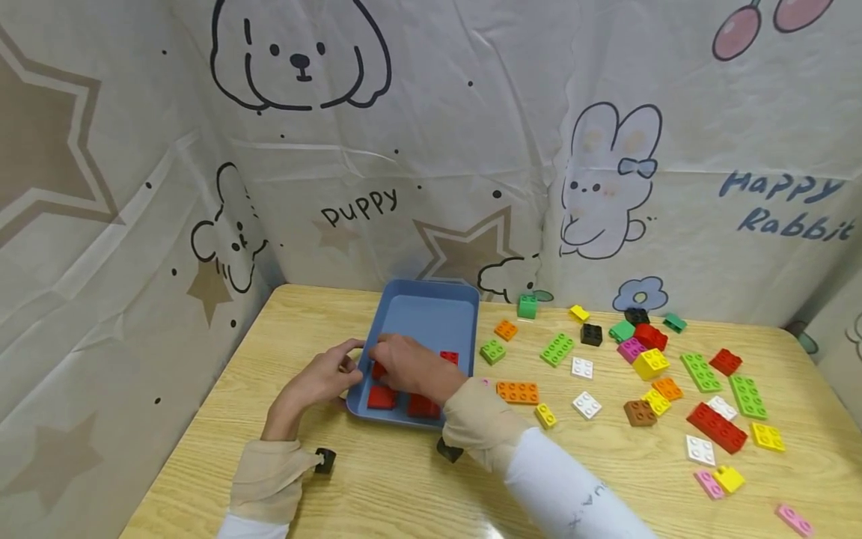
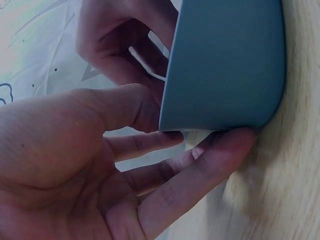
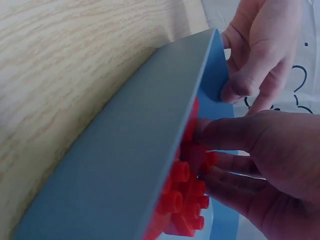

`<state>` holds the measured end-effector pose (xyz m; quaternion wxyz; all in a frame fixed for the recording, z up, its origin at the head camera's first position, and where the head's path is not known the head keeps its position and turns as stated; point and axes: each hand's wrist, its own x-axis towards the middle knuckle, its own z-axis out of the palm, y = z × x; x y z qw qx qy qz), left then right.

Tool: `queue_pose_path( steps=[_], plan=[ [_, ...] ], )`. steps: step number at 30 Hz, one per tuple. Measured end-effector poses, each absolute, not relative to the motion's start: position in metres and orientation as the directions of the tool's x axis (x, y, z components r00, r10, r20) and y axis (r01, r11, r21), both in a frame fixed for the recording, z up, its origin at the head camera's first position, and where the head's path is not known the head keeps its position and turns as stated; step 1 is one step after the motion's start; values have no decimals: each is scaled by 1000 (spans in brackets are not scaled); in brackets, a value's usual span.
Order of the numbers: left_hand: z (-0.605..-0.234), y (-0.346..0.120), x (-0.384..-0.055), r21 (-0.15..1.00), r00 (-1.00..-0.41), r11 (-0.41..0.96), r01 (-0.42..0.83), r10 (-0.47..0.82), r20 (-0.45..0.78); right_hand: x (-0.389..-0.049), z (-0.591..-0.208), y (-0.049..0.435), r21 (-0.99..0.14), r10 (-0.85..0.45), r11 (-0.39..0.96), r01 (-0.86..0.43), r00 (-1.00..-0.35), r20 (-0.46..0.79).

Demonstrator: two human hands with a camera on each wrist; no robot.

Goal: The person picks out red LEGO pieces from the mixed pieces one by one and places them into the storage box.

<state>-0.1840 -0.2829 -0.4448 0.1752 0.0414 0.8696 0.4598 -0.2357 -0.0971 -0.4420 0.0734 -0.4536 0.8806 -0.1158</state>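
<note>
A blue tray [image 1: 431, 314] with raised walls stands on the table, several red toy bricks [image 1: 381, 397] in its near half. My left hand [image 1: 323, 376] holds the tray's left wall, thumb at the rim and fingers against the outside, as the left wrist view shows. Over the near part of the tray, my right hand [image 1: 412, 367] reaches down among the bricks. In the right wrist view its thumb and fingers pinch a red brick [image 3: 194, 152], partly hidden by the tray wall. Other studded red bricks [image 3: 185, 205] lie close beside those fingers.
Loose bricks in many colours spread right of the tray, among them an orange brick [image 1: 517, 392], a lime green brick [image 1: 557, 349] and a long red brick [image 1: 717, 427]. A printed cloth [image 1: 431, 150] hangs behind the table [image 1: 377, 479] and along its left side.
</note>
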Motion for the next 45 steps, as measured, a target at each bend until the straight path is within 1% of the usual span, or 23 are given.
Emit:
queue_pose_path(
  steps=[5, 9, 12, 15, 21, 26, 35, 45],
  plan=[
    [-446, -282, -185, 808, -937, 584, -79, 234, -260, -236, -433, -80, -344, -807, 558, -755, -591, -11],
    [-447, -281, -186, 796, -937, 598, -98, 215, -276, -233, -420, -61, -388, -780, 575, -720, -625, 5],
    [-447, -282, -185, 791, -939, 603, -106, 201, -279, -228, -412, -44, -430, -767, 564, -705, -640, 42],
    [-447, -283, -185, 784, -942, 613, -94, 200, -269, -222, -407, -25, -446, -759, 537, -716, -641, 116],
    [-448, -283, -186, 781, -945, 619, -83, 201, -260, -206, -401, 13, -414, -732, 533, -738, -647, 212],
    [-448, -283, -185, 785, -943, 612, -91, 201, -265, -192, -401, 44, -427, -681, 578, -695, -699, 217],
    [-447, -282, -184, 782, -945, 617, -86, 198, -260, -168, -402, 96, -381, -587, 676, -631, -774, 238],
    [-448, -281, -183, 781, -944, 619, -87, 199, -262, -158, -405, 151, -313, -513, 720, -620, -779, 361]
  ],
)
